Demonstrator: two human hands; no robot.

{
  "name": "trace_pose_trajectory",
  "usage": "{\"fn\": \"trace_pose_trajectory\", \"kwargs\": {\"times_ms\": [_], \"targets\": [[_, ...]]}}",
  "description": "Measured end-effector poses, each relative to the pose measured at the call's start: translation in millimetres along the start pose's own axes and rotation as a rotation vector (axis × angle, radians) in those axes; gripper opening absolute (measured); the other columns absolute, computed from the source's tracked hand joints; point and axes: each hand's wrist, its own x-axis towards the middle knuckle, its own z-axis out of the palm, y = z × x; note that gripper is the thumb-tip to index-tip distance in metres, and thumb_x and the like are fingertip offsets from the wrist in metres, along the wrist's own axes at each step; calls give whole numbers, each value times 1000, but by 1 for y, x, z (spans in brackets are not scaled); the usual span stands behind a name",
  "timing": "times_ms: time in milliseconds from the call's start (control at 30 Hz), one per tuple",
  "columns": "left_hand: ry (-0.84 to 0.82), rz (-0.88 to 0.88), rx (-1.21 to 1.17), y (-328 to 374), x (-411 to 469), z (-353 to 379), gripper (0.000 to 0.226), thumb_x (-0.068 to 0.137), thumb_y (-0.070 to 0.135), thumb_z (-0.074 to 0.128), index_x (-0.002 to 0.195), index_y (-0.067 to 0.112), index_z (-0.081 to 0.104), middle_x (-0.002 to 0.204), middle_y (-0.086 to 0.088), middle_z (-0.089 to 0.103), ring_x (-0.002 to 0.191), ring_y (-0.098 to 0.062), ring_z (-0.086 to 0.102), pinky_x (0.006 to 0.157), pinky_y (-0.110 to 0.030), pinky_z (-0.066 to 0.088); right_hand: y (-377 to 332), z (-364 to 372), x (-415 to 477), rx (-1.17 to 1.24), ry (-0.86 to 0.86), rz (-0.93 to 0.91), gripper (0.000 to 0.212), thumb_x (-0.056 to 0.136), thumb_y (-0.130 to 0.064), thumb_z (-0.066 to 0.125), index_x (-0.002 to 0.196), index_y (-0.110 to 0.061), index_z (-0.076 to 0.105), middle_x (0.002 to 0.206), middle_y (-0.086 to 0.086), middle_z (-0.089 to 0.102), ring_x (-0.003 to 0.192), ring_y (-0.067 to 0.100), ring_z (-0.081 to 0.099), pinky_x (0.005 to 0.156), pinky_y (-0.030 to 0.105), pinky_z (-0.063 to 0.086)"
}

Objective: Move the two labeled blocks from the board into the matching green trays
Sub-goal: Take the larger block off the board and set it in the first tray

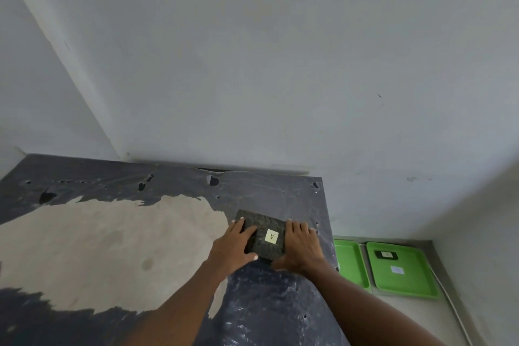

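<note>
Both our hands clamp the flat, dark speckled stone block (262, 234): left hand (234, 244) and right hand (302, 250) press its opposite sides, paper "A" label up, on the worn, peeling board (280, 303); two smooth green trays (404, 270) lie below.

1. Single view only: head-worn wide-angle camera, no second view to overlap.
2. Faces forward and down over the board's (140, 233) far right corner toward the wall (252, 64).
3. Close range; floor (415, 314) visible beyond the board's right edge.
</note>
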Motion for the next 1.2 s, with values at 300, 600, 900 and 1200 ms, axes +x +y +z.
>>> {"fn": "trace_pose_trajectory", "kwargs": {"times_ms": [300, 600, 900, 1200], "targets": [[121, -282, -699, 28, 1, 14, 80, 91, 18, 67, 155, 11, 18, 149, -16, 43, 136, -35, 46, 109, -49, 46, -29, 15, -5, 168, -9, 315, 104, 64, -86, 47, 132, -7, 39, 128, 13, 52, 114, 31, 49, 96, 41, 43], [209, -360, -646, 35, 6, 25, 83, 82, 41, 76, 147, 13, 31, 143, -11, 44, 128, -27, 52, 103, -40, 48, -21, 22, -8, 684, -33, 424, 20, 93, -30, 48, 102, -13, 52, 100, 11, 67, 86, 25, 62, 77, 42, 55], [103, -363, -239, 53, 5, 40, 144, 54, 74, 78, 154, 6, 1, 151, -16, 22, 138, -33, 31, 113, -43, 36, -13, 18, -3, 719, -96, 396, 23, 91, -9, 42, 99, -12, 64, 100, 10, 70, 85, 25, 63, 74, 34, 52], [-68, 48, 8, 25, 15, 32, 137, 65, 51, 84, 156, 11, -11, 166, -12, 0, 154, -35, 5, 125, -54, 9, -1, 4, 10, 550, 95, 234, 33, 95, -15, 48, 128, -11, 49, 131, 15, 50, 114, 26, 51, 96, 44, 50]]}}
